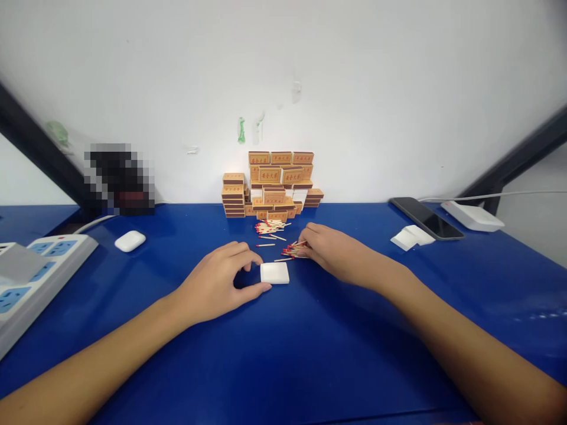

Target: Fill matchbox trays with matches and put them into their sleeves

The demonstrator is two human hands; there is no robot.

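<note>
A small white matchbox tray (274, 273) lies on the blue table. My left hand (224, 277) has it by its left end, thumb at the near corner and forefinger at the far corner. To the right and a little beyond, my right hand (325, 251) is closed round a bunch of red-tipped matches (293, 250), whose heads point left; its fingertips are partly hidden. Behind them a loose pile of matches (271, 226) lies on the table, with a few single matches (266, 245) nearer to me.
Stacked matchboxes (274, 177) stand against the wall. A power strip (57, 260) and a white earphone case (130, 241) are at left. At right lie a phone (425, 218), folded white pieces (411, 237) and a white box (473, 216) with a cable.
</note>
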